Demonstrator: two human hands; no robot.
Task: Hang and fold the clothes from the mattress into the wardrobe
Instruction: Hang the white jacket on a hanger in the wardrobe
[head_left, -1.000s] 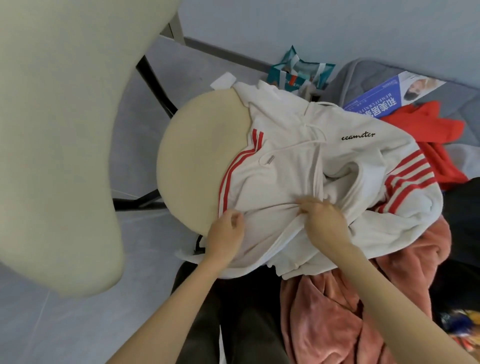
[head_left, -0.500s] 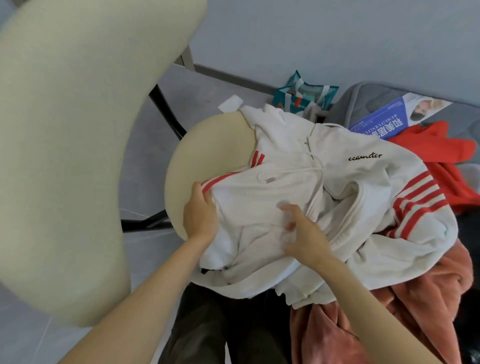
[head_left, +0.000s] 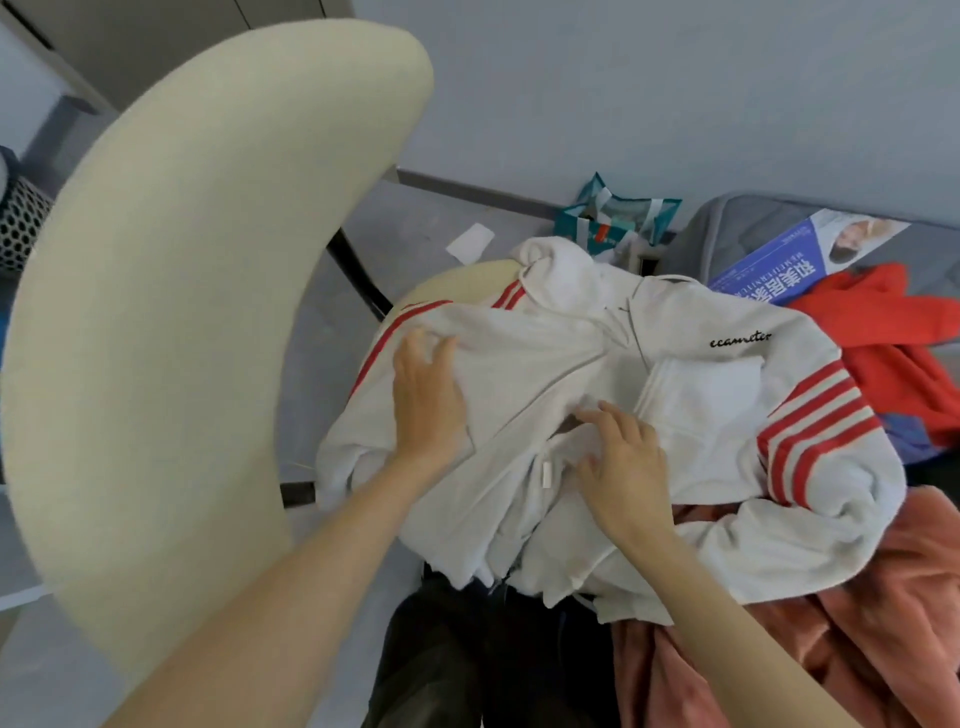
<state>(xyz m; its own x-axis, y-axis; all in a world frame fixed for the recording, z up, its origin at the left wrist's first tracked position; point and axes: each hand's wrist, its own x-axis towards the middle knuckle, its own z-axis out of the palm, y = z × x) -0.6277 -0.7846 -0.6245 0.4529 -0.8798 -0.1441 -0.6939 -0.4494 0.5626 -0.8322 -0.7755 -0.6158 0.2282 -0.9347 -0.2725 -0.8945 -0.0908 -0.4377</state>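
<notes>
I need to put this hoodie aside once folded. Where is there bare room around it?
The seat shows only a bare strip beyond the hoodie. The grey floor between chair back and bag is free, apart from a paper scrap. The right side is crowded: red garment, leaflet and pink garment lie close together.

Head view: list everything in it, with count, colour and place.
Hoodie: one, white with red stripes, over the chair seat.
Chair: one, cream, left.
Top: one, red, right.
Cloth: one, pink, lower right.
Mattress: one, grey, upper right.
Leaflet: one, blue, on the mattress.
Bag: one, teal, floor by the wall.
Paper: one, white, floor.
Left hand: flat on the hoodie.
Right hand: fingers spread on the hoodie.
</notes>
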